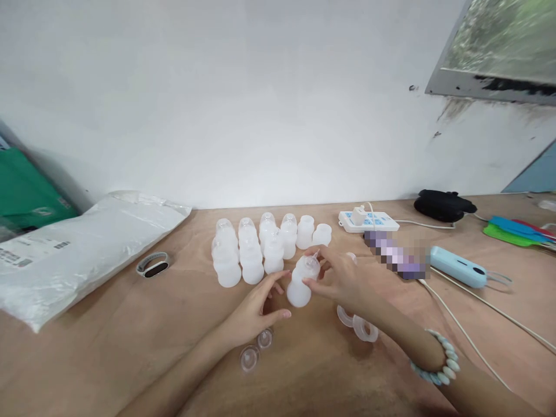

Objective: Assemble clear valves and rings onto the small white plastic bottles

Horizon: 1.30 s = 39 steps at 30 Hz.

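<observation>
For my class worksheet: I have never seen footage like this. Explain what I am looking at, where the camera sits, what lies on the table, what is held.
No machine here: a person's two bare hands, filmed by one camera worn on the head, looking down. The right hand pinches the top of a small translucent white plastic bottle; the left hand curls open beside it. On the wooden table stand more such bottles, with clear domed caps, translucent rings, a white plastic bag and a white power strip.
</observation>
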Available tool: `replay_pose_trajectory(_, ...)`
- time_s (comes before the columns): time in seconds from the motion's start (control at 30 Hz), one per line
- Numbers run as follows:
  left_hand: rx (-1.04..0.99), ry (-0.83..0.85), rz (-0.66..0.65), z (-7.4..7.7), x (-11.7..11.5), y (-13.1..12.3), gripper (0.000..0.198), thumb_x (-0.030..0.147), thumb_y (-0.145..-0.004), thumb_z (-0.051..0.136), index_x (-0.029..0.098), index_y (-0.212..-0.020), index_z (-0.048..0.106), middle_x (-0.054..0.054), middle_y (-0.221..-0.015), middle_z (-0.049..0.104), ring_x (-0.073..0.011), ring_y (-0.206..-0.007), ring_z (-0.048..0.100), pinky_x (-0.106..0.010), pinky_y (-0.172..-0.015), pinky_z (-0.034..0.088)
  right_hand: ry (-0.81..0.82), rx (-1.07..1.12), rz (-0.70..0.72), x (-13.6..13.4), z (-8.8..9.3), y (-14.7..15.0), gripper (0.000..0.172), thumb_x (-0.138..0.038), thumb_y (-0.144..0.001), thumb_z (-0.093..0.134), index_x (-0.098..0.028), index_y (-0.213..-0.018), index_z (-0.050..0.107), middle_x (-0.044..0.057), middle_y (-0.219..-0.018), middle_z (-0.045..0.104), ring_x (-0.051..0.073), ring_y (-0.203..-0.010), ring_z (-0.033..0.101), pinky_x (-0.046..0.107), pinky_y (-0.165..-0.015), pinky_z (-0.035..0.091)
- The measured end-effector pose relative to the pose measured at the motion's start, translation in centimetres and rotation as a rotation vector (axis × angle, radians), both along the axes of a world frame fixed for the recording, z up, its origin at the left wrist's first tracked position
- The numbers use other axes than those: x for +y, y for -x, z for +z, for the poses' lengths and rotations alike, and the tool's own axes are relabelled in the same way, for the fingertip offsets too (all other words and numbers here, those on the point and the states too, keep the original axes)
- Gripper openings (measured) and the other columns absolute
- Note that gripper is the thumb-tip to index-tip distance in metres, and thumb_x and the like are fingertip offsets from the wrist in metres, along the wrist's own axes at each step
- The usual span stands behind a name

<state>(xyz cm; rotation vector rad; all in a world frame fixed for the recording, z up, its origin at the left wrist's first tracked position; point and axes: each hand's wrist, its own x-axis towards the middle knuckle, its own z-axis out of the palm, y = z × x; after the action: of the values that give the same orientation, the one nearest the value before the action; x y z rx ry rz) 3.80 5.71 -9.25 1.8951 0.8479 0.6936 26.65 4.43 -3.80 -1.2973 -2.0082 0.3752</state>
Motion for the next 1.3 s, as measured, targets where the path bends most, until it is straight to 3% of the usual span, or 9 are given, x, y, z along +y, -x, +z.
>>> replay_pose_trajectory(0.23, -0.105, 0.131, -0.025, -0.1, 0.3, -0.1, 0.056, 0.033, -0.074, 0.08, 0.021, -0.124, 0.058, -0.01, -0.125, 0.063, -0.0299, -0.113, 0.056, -0.043, -0.097, 0.044, 0.205, 0.357, 0.197, -0.6, -0.2, 0.2, 0.031, -0.024, -0.078, 0.071, -0.023, -0.106, 0.057, 0.004, -0.106, 0.066, 0.017, -0.089, 0.066, 0.034, -0.078, 0.058)
replay_pose_trajectory(0.4, -0.175, 0.211, 0.001, 0.1, 0.6, 0.4, 0.044, 0.044, -0.082, 0.068, 0.023, -0.118, 0.055, -0.004, -0.109, 0.065, -0.0236, -0.099, 0.061, -0.034, -0.084, 0.048, 0.335, 0.345, 0.29, 0.8, 0.2, -2.3, 0.035, -0.023, -0.073, 0.08, -0.021, -0.102, 0.06, 0.004, -0.106, 0.068, 0.022, -0.102, 0.063, 0.039, -0.087, 0.053)
replay_pose_trajectory(0.7, -0.22, 0.293, 0.014, 0.5, 0.6, 0.7, 0.039, 0.057, -0.094, 0.045, 0.022, -0.109, 0.053, 0.001, -0.079, 0.066, -0.0178, -0.069, 0.062, -0.028, -0.064, 0.046, 0.203, 0.285, 0.311, 0.6, -0.4, -2.2, 0.034, -0.023, -0.076, 0.08, -0.022, -0.106, 0.065, 0.006, -0.111, 0.068, 0.021, -0.103, 0.063, 0.037, -0.084, 0.054)
replay_pose_trajectory(0.83, -0.211, 0.262, 0.027, 0.3, 0.7, 0.8, 0.04, 0.057, -0.095, 0.042, 0.021, -0.106, 0.056, 0.0, -0.082, 0.064, -0.0178, -0.07, 0.061, -0.029, -0.065, 0.046, 0.17, 0.269, 0.315, 0.5, -0.1, -2.2, 0.032, -0.024, -0.076, 0.079, -0.021, -0.105, 0.067, 0.006, -0.109, 0.068, 0.02, -0.1, 0.063, 0.034, -0.083, 0.054)
replay_pose_trajectory(0.93, -0.202, 0.196, 0.055, 0.3, 0.6, 0.7, 0.035, 0.053, -0.09, 0.053, 0.021, -0.106, 0.057, -0.001, -0.094, 0.062, -0.0174, -0.078, 0.057, -0.027, -0.068, 0.044, 0.276, 0.283, 0.244, 0.6, -0.3, -2.1, 0.035, -0.031, -0.073, 0.081, -0.02, -0.103, 0.069, 0.006, -0.104, 0.071, 0.022, -0.097, 0.065, 0.035, -0.086, 0.052)
replay_pose_trajectory(1.03, -0.184, 0.146, 0.044, 0.3, 0.2, 0.4, 0.038, 0.045, -0.081, 0.066, 0.022, -0.11, 0.055, 0.0, -0.093, 0.061, -0.0171, -0.078, 0.054, -0.025, -0.065, 0.042, 0.424, 0.288, 0.155, 0.9, -1.2, -1.8, 0.029, -0.046, -0.082, 0.07, -0.018, -0.084, 0.069, 0.004, -0.078, 0.071, 0.02, -0.074, 0.065, 0.031, -0.069, 0.051)
replay_pose_trajectory(1.13, -0.161, 0.099, 0.038, 0.3, -0.1, 0.2, 0.038, 0.036, -0.078, 0.07, 0.022, -0.111, 0.057, -0.002, -0.099, 0.062, -0.0186, -0.083, 0.055, -0.025, -0.067, 0.041, 0.483, 0.28, 0.145, 1.0, -1.6, -1.9, 0.052, -0.058, -0.096, 0.043, -0.018, -0.07, 0.063, 0.001, -0.057, 0.06, 0.016, -0.055, 0.057, 0.03, -0.055, 0.045)
replay_pose_trajectory(1.23, -0.152, 0.058, 0.066, 0.3, -0.1, 0.2, 0.034, 0.037, -0.082, 0.065, 0.022, -0.112, 0.056, -0.003, -0.101, 0.061, -0.0193, -0.086, 0.055, -0.026, -0.068, 0.041, 0.497, 0.299, 0.167, 0.9, -0.8, -2.6, 0.043, -0.06, -0.091, 0.052, -0.02, -0.099, 0.064, 0.005, -0.089, 0.067, 0.018, -0.075, 0.063, 0.033, -0.067, 0.051)
replay_pose_trajectory(1.3, -0.144, 0.038, 0.074, 0.3, -0.1, 0.3, 0.033, 0.037, -0.084, 0.063, 0.022, -0.113, 0.056, -0.002, -0.098, 0.06, -0.0187, -0.083, 0.055, -0.026, -0.067, 0.04, 0.543, 0.338, 0.228, 0.8, -0.1, -3.0, 0.056, -0.052, -0.075, 0.075, -0.025, -0.119, 0.055, 0.006, -0.115, 0.061, 0.019, -0.092, 0.063, 0.034, -0.078, 0.053)
